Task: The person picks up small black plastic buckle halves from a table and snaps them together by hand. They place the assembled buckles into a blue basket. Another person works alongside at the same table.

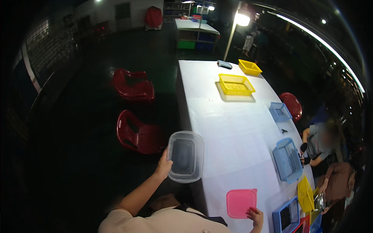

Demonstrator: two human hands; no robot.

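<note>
My left hand (163, 164) grips a clear plastic food container (185, 156) by its left rim and holds it up over the near left edge of the long white table (229, 128). The container looks empty and its open side faces me. My right hand (255, 216) rests on the lower right corner of a pink square lid (241, 202) that lies flat on the table near me.
Two yellow baskets (236, 84) sit at the table's far end and several blue baskets (287, 159) line its right edge. Two red plastic chairs (136, 134) stand left of the table. Two people (324, 141) sit at the right side.
</note>
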